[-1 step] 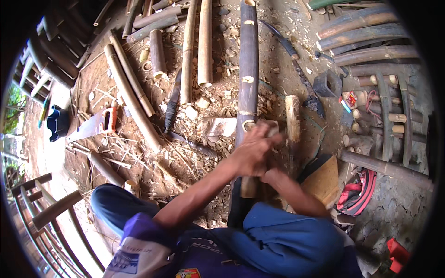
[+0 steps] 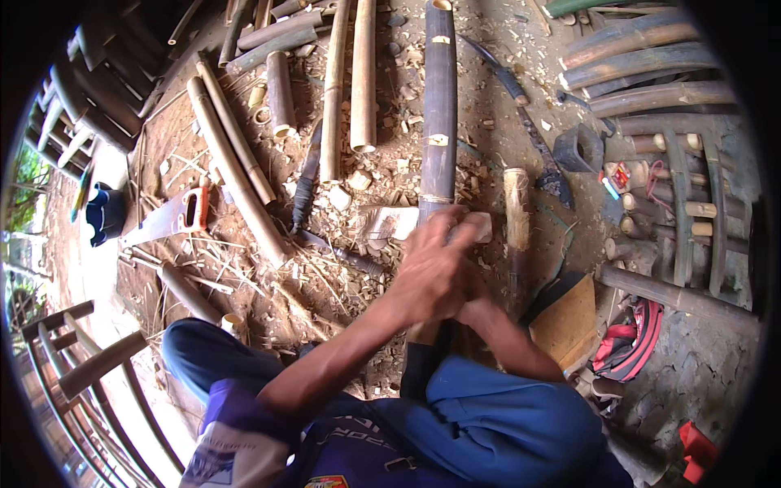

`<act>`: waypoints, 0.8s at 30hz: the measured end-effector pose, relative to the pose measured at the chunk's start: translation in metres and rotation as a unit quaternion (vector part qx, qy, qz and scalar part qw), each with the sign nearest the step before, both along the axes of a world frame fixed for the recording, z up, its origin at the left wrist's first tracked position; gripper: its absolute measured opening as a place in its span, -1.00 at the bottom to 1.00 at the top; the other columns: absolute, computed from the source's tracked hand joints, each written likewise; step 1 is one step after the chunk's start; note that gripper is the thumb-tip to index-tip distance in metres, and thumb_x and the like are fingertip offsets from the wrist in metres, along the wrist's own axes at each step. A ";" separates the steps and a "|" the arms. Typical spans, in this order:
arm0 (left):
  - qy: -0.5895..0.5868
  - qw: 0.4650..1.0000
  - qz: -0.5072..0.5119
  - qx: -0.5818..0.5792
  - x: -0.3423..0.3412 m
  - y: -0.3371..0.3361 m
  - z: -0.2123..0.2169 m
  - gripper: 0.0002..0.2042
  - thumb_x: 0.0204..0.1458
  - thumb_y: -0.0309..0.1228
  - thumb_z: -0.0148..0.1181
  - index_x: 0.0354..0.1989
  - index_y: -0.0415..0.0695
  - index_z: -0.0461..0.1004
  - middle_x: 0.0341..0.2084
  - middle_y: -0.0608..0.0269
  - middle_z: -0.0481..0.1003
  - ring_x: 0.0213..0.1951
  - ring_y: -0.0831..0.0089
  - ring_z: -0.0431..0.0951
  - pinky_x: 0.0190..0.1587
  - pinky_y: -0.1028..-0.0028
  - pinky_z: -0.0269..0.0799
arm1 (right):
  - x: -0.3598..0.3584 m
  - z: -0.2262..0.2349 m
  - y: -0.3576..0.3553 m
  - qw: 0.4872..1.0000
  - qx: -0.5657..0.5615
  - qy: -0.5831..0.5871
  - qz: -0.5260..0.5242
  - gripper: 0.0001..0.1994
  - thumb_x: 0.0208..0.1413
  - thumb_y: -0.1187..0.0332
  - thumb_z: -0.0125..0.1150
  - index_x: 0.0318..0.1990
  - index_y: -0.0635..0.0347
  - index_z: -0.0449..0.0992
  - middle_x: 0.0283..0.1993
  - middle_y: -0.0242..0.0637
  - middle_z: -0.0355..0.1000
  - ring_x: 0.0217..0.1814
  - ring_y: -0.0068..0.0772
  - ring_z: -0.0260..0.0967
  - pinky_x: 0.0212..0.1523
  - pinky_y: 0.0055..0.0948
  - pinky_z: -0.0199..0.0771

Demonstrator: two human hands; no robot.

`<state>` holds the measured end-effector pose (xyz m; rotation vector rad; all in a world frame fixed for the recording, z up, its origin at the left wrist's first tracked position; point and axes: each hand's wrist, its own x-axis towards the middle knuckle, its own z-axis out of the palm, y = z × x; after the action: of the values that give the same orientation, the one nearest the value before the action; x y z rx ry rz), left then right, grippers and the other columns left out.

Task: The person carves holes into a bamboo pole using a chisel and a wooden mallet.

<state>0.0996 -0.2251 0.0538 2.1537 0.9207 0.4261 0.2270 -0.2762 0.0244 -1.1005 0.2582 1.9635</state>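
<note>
A long dark bamboo pole [image 2: 438, 98] runs away from me, with pale notches cut in its upper side. Its near part passes under my hands, over a pale wooden block [image 2: 390, 224]. My left hand [image 2: 429, 268] is closed on top, its fingers bent over the pole. Tucked beneath it is my right hand [image 2: 472, 297], closed and mostly hidden, slightly blurred. What they grip between them I cannot make out. A pale-topped bamboo piece [image 2: 516, 207] stands just right of the hands. A dark-handled knife [image 2: 307, 175] lies to the left.
Wood chips cover the ground. Bamboo lengths [image 2: 364, 77] lie at the far left, with a handsaw [image 2: 171, 218] nearer. Another long blade [image 2: 547, 154] lies right of the pole. Bamboo frames [image 2: 691, 203] and a red-black bag [image 2: 630, 342] are at the right.
Both hands have shifted slightly toward me and left. They now cover a cut opening in the pole that showed just beyond the fingers before.
</note>
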 end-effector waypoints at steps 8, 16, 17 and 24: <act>0.301 0.948 0.038 -0.098 -0.083 -0.017 0.020 -0.62 -0.04 -0.38 0.24 -0.10 -0.19 0.25 -0.33 -0.09 0.52 -0.37 0.03 0.62 -0.35 0.10 0.52 | -0.021 -0.044 -0.008 0.993 0.078 0.087 -0.018 -0.66 0.38 0.10 -0.10 -0.08 0.19 0.46 -0.19 -0.25 0.53 -0.21 -0.35 0.47 -0.12 -0.33 0.49; 0.358 0.925 -0.111 -0.067 -0.041 0.060 0.055 -0.84 0.00 -0.49 0.19 -0.32 -0.31 0.38 -0.54 -0.02 0.55 -0.49 0.14 0.63 -0.45 0.22 0.56 | -0.016 -0.053 0.000 0.973 0.043 0.190 -0.125 -0.72 0.34 0.29 -0.04 -0.13 0.34 0.50 -0.25 -0.14 0.55 -0.31 -0.25 0.54 -0.21 -0.26 0.60; 0.360 0.922 -0.100 -0.100 -0.040 0.047 0.053 -0.84 0.00 -0.50 0.20 -0.34 -0.33 0.38 -0.52 -0.02 0.56 -0.49 0.15 0.64 -0.46 0.21 0.57 | -0.007 -0.058 -0.004 0.976 0.057 0.187 -0.092 -0.73 0.33 0.30 -0.04 -0.14 0.34 0.51 -0.28 -0.14 0.55 -0.34 -0.24 0.55 -0.22 -0.26 0.61; 0.205 0.919 0.196 -0.272 0.007 -0.108 -0.036 -0.44 -0.02 -0.23 0.27 -0.02 -0.32 0.14 -0.50 -0.19 0.54 -0.45 -0.08 0.61 -0.38 0.07 0.52 | 0.046 -0.045 0.019 0.921 0.062 -0.213 0.319 -0.70 0.24 0.18 0.00 -0.29 0.25 0.52 -0.41 -0.18 0.55 -0.59 -0.45 0.43 -0.64 -0.48 0.46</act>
<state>0.1064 -0.3329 0.0178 1.5607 1.5148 -0.1097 0.2735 -0.2571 -0.0206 -1.6278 -0.5191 2.1669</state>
